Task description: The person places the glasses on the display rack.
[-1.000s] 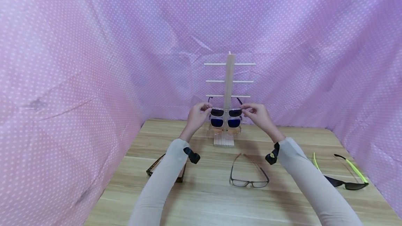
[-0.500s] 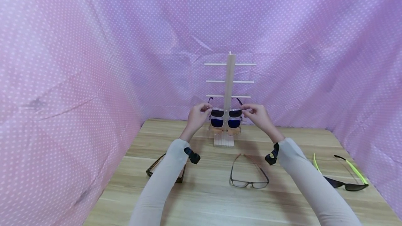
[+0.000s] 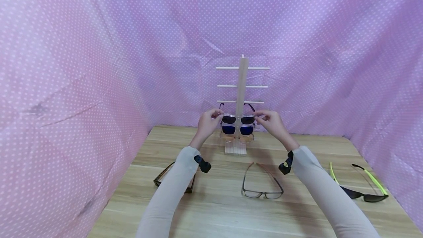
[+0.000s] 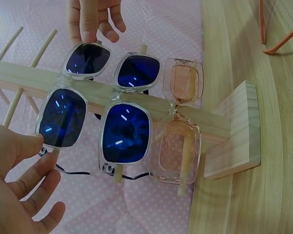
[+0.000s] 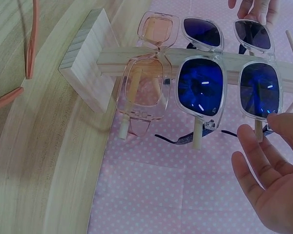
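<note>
My left hand [image 3: 208, 123] and right hand [image 3: 272, 123] pinch the two outer corners of clear-framed sunglasses [image 3: 228, 119] with dark lenses. These sunglasses sit on a wooden eyewear stand [image 3: 242, 87], level with its fourth rung from the top. In the left wrist view, my left thumb presses the frame's edge beside a rung tip. The right wrist view shows my right thumb and index finger at the other corner. Directly below hang clear-framed sunglasses with blue lenses [image 4: 126, 132]. Lowest on the stand are pink transparent glasses [image 5: 145, 87].
Three bare rungs cross the stand's upper part. Grey-framed eyeglasses [image 3: 263, 194] lie unfolded in front of it. Sunglasses with lime-green temples [image 3: 375, 180] lie at the right. A dark patterned frame [image 3: 160, 181] is partly hidden under my left forearm. Pink dotted cloth [image 3: 185, 28] surrounds the table.
</note>
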`<state>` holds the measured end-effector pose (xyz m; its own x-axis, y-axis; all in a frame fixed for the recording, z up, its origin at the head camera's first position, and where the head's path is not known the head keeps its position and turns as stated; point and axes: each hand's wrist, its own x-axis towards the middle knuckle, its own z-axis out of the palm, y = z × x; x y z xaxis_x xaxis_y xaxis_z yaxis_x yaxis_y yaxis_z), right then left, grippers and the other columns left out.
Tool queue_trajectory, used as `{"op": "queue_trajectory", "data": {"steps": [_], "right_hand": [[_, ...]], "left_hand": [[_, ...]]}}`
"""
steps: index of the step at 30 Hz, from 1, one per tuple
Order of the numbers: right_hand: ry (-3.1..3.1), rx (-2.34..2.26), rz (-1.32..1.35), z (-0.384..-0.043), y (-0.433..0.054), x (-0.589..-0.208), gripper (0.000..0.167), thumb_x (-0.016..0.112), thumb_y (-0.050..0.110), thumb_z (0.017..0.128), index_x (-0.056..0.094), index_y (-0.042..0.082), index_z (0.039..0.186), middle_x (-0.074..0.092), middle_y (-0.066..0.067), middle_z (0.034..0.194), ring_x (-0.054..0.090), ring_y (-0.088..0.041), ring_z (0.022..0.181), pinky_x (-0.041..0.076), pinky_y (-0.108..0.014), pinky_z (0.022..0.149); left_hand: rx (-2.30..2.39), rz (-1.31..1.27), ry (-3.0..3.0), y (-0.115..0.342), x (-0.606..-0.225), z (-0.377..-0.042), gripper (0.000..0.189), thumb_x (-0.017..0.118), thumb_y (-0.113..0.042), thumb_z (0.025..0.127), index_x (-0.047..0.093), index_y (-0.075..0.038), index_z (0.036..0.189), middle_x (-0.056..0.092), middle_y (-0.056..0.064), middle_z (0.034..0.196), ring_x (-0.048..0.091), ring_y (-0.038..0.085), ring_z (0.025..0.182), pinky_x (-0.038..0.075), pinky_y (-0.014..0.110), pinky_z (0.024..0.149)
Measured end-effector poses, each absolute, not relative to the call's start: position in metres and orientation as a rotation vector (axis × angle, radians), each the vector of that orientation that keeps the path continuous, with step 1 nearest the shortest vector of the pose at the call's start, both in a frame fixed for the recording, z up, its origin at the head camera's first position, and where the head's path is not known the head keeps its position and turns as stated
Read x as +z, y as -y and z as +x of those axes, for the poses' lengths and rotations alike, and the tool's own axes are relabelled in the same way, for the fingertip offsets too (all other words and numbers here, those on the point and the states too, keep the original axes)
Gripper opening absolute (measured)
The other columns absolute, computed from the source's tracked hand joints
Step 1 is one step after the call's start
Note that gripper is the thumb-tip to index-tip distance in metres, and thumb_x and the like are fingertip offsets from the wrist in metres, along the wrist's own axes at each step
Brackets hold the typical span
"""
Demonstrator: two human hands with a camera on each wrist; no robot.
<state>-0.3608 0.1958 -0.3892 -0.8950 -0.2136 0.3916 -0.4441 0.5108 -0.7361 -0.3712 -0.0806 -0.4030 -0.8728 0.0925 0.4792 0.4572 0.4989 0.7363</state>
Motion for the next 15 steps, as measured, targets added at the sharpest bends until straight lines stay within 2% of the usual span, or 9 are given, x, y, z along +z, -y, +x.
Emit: {"op": "queue_trajectory", "data": {"steps": [1, 3, 5, 8, 11, 13, 15], "right_hand": [[2.507, 1.332, 0.554, -0.3608, -0.1958, -0.3895, 0.021, 0.066, 0.004, 0.097, 0.072, -0.004, 0.116, 0.072, -0.028, 0.112, 0.074, -0.021, 0.076, 0.046, -0.017, 0.057], [2.517, 1.333, 0.549, -0.3605, -0.1961, -0.3895, 0.022, 0.066, 0.005, 0.098, 0.072, -0.003, 0.117, 0.073, -0.027, 0.111, 0.071, -0.013, 0.073, 0.045, -0.018, 0.056], [2.528, 1.330, 0.546, -0.3601, -0.1960, -0.3897, 0.022, 0.065, 0.006, 0.098, 0.072, -0.003, 0.117, 0.073, -0.026, 0.110, 0.070, -0.011, 0.073, 0.045, -0.019, 0.057], [2.541, 1.325, 0.538, -0.3595, -0.1956, -0.3894, 0.022, 0.065, 0.007, 0.098, 0.072, -0.002, 0.117, 0.074, -0.025, 0.109, 0.070, -0.012, 0.075, 0.045, -0.021, 0.058], [2.545, 1.323, 0.534, -0.3589, -0.1949, -0.3894, 0.022, 0.065, 0.007, 0.099, 0.072, -0.001, 0.117, 0.074, -0.025, 0.110, 0.073, -0.027, 0.080, 0.045, -0.022, 0.058], [2.547, 1.322, 0.533, -0.3585, -0.1946, -0.3892, 0.022, 0.065, 0.007, 0.098, 0.072, -0.002, 0.118, 0.074, -0.025, 0.109, 0.073, -0.029, 0.080, 0.045, -0.022, 0.058], [2.548, 1.323, 0.531, -0.3582, -0.1945, -0.3890, 0.022, 0.065, 0.007, 0.099, 0.072, -0.002, 0.118, 0.074, -0.025, 0.109, 0.073, -0.025, 0.078, 0.044, -0.022, 0.056]], "left_hand": [[-1.325, -0.457, 2.367, 0.0805, -0.4029, -0.3713, 0.010, 0.070, -0.012, 0.096, 0.075, -0.006, 0.103, 0.074, 0.012, 0.090, 0.070, 0.027, 0.091, 0.054, 0.042, 0.086], [-1.321, -0.457, 2.366, 0.0803, -0.4024, -0.3709, 0.010, 0.070, -0.012, 0.096, 0.075, -0.006, 0.102, 0.075, 0.012, 0.090, 0.070, 0.027, 0.090, 0.054, 0.042, 0.086], [-1.316, -0.452, 2.366, 0.0801, -0.4022, -0.3706, 0.010, 0.070, -0.012, 0.096, 0.076, -0.006, 0.102, 0.075, 0.012, 0.090, 0.070, 0.027, 0.090, 0.054, 0.041, 0.085], [-1.316, -0.441, 2.369, 0.0798, -0.4024, -0.3703, 0.011, 0.069, -0.012, 0.096, 0.076, -0.007, 0.103, 0.075, 0.012, 0.090, 0.070, 0.026, 0.090, 0.053, 0.039, 0.082], [-1.323, -0.428, 2.375, 0.0795, -0.4030, -0.3704, 0.011, 0.069, -0.013, 0.096, 0.076, -0.007, 0.103, 0.076, 0.012, 0.090, 0.071, 0.025, 0.089, 0.053, 0.037, 0.081], [-1.331, -0.425, 2.373, 0.0795, -0.4033, -0.3705, 0.011, 0.069, -0.013, 0.096, 0.076, -0.007, 0.103, 0.076, 0.012, 0.089, 0.071, 0.025, 0.089, 0.053, 0.036, 0.080], [-1.333, -0.426, 2.370, 0.0795, -0.4036, -0.3704, 0.011, 0.070, -0.013, 0.096, 0.076, -0.008, 0.102, 0.076, 0.011, 0.089, 0.071, 0.024, 0.088, 0.053, 0.035, 0.079]]}}
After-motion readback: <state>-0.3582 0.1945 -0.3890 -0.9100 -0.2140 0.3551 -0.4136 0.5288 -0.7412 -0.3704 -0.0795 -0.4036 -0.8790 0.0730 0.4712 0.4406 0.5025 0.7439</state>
